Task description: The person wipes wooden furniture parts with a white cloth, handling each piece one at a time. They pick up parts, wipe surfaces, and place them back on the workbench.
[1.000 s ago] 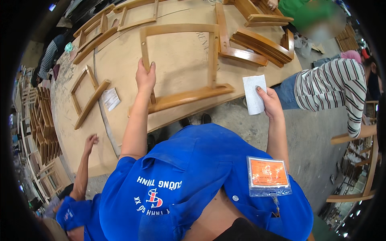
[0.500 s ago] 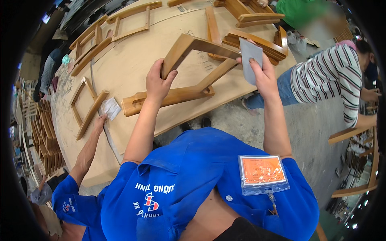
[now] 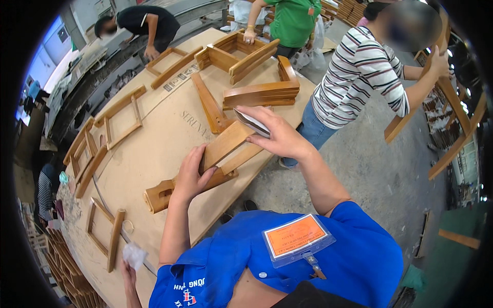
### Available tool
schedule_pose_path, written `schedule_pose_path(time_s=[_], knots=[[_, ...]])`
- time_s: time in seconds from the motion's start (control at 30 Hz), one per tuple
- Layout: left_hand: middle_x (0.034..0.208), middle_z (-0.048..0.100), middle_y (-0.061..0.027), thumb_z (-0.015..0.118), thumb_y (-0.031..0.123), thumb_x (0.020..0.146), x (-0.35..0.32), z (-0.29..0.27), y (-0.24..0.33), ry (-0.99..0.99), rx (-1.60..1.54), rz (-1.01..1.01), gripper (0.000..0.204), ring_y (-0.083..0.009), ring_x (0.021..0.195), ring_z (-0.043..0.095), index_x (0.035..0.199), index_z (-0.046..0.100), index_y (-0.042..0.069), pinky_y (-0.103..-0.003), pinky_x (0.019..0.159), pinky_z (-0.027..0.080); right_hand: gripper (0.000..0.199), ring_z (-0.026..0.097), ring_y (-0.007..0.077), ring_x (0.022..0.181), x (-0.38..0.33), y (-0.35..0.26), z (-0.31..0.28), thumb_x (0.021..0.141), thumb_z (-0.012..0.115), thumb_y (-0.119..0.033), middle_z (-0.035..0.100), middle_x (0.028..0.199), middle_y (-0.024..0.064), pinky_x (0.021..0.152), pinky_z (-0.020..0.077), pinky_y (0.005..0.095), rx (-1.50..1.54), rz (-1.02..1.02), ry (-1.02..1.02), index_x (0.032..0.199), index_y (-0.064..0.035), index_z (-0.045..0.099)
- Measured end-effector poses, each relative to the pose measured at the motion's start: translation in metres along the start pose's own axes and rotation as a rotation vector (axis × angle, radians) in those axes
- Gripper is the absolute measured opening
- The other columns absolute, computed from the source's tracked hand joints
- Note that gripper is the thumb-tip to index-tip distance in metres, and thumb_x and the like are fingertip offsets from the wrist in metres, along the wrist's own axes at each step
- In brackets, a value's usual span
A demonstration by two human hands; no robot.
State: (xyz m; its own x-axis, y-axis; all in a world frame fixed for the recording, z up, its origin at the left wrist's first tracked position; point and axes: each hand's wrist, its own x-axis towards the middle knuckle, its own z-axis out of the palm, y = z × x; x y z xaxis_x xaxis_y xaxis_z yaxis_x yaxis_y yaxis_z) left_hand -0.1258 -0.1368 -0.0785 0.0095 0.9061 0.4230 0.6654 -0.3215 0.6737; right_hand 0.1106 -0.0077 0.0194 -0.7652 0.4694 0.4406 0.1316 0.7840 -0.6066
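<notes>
My left hand (image 3: 189,173) is closed around the near left side of a brown wooden frame (image 3: 226,145), which I hold tilted above the table. Its thick, rounded lower rail (image 3: 163,196), with a slot cut near the end, lies beneath that hand. In my right hand (image 3: 281,134) is a folded grey sheet of sandpaper (image 3: 251,122), pinched between thumb and fingers. The sheet is at the frame's far right corner, and my fingers partly hide the contact there.
Several wooden frames stand on the table (image 3: 159,128), with stacked armrest-like pieces (image 3: 262,95) at its far right. A co-worker's hand at lower left holds a white cloth (image 3: 134,255). A person in a striped shirt (image 3: 354,77) carries a frame on the right.
The frame has turned in my hands and come nearer. My right hand has moved left and down with the sandpaper, to the frame's corner. The co-worker's hand has lifted the white cloth.
</notes>
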Motion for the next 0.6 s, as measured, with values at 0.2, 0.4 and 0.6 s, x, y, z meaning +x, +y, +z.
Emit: schedule_pose_path(time_s=[0.2,0.4,0.6], knots=[[0.125,0.052,-0.0195,0.072,0.009,0.076,0.008,0.001,0.012,-0.132,0.058,0.074,0.065,-0.0374,0.117,0.048,0.134,0.042,0.001,-0.041,0.101,0.039,0.062,0.051,0.0268,0.122,-0.021,0.022,-0.005,0.082,0.068,-0.011,0.052,0.134,0.0139,0.104,0.0394,0.0365,0.265,0.057,-0.106,0.139,-0.0098,0.044],[0.110,0.060,-0.0079,0.078,0.016,0.070,0.004,-0.034,0.020,-0.267,0.454,-0.221,0.052,-0.0259,0.111,0.054,0.114,0.052,0.009,-0.060,0.110,0.021,0.059,0.050,0.0262,0.124,-0.043,0.020,-0.020,0.082,0.068,-0.009,0.054,0.132,0.0141,0.105,0.0376,0.0350,0.210,0.124,-0.085,0.137,-0.0086,0.046],[0.108,0.057,-0.0060,0.079,0.014,0.064,-0.017,-0.053,0.039,-0.277,0.755,-0.153,0.053,-0.0249,0.119,0.049,0.112,0.056,0.011,-0.061,0.112,0.016,0.062,0.049,0.0221,0.125,-0.057,0.012,-0.025,0.080,0.068,-0.003,0.054,0.134,0.0126,0.105,0.0373,0.0333,0.250,0.204,-0.124,0.138,-0.0071,0.045]])
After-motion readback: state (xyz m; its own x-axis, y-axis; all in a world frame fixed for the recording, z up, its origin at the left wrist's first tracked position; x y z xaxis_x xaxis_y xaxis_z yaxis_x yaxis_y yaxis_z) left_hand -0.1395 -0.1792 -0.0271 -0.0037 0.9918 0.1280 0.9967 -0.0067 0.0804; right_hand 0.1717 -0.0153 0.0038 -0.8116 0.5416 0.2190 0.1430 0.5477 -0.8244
